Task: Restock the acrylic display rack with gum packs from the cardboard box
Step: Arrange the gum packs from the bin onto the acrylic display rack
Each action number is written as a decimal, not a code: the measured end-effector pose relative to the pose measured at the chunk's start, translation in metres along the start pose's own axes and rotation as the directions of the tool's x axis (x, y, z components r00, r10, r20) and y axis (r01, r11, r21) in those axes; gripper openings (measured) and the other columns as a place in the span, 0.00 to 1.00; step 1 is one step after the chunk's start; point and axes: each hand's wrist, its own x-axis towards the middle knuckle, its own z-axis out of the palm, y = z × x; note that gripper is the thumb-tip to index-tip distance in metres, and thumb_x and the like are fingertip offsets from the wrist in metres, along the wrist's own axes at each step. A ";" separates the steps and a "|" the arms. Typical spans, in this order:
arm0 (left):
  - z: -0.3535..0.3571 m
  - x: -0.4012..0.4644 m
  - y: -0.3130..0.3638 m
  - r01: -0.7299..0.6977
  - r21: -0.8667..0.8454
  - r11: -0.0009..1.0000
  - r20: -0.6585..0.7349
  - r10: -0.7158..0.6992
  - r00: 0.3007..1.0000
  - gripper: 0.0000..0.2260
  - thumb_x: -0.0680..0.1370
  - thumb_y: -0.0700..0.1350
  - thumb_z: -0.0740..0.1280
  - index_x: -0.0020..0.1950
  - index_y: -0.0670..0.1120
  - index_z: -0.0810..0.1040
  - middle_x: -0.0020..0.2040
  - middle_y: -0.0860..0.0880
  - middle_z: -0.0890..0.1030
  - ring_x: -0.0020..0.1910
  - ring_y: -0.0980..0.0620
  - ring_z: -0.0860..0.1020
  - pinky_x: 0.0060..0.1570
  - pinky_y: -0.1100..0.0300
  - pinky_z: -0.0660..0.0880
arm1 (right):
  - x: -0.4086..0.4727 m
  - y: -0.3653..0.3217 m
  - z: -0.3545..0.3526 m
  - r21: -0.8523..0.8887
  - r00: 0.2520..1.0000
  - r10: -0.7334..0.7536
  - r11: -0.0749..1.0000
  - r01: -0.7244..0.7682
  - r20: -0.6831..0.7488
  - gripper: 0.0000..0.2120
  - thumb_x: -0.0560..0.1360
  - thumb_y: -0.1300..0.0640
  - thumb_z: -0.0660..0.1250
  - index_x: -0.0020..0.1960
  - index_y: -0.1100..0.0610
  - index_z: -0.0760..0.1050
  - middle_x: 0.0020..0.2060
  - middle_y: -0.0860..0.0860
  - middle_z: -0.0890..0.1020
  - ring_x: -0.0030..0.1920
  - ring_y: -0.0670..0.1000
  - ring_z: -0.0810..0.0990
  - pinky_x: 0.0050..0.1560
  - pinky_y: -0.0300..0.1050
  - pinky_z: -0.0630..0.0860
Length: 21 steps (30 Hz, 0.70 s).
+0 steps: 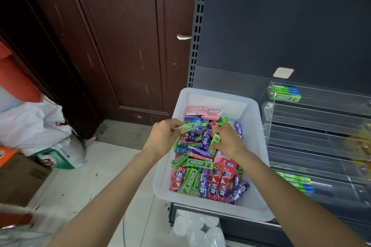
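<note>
Both bare forearms reach forward over a white translucent plastic bin (255, 110) loaded with mixed green, purple and red gum packs (208, 178). Left hand (163, 139): fingers curled round a green Doublemint gum pack (186, 127), held above the pile. Right hand (227, 140): fingers curled down into the pile, pinching a small green gum pack (215, 139). Clear acrylic tiered display rack (313, 126) stands just right of the bin on a dark grey metal shelf unit (281, 26); green packs (285, 94) lie at the left end of its top tier, more on a low tier.
</note>
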 end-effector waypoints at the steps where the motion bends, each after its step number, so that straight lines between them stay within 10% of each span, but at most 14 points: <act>1: 0.000 0.001 0.003 -0.010 -0.004 1.000 -0.002 0.010 1.000 0.10 0.78 0.45 0.65 0.57 0.44 0.80 0.50 0.48 0.83 0.43 0.52 0.79 0.40 0.63 0.73 | -0.002 0.001 -0.005 0.077 1.000 -0.008 0.997 0.010 -0.023 0.12 0.70 0.57 0.73 0.51 0.57 0.77 0.51 0.54 0.75 0.53 0.53 0.75 0.50 0.43 0.70; 11: 0.026 0.040 0.108 -0.234 -0.091 0.968 -0.065 0.229 0.971 0.09 0.77 0.43 0.67 0.56 0.44 0.80 0.50 0.48 0.80 0.43 0.51 0.77 0.43 0.65 0.70 | -0.038 0.062 -0.116 0.485 0.891 0.092 0.861 0.153 -0.444 0.12 0.69 0.64 0.73 0.37 0.50 0.74 0.35 0.44 0.77 0.36 0.42 0.73 0.41 0.33 0.69; 21: 0.103 0.098 0.230 -0.294 0.036 0.955 -0.162 0.296 0.941 0.10 0.78 0.39 0.64 0.58 0.43 0.80 0.51 0.44 0.80 0.49 0.46 0.77 0.44 0.66 0.64 | -0.023 0.202 -0.205 0.481 0.804 0.114 0.846 0.230 -0.584 0.12 0.70 0.65 0.72 0.36 0.50 0.75 0.36 0.47 0.79 0.37 0.44 0.76 0.40 0.32 0.70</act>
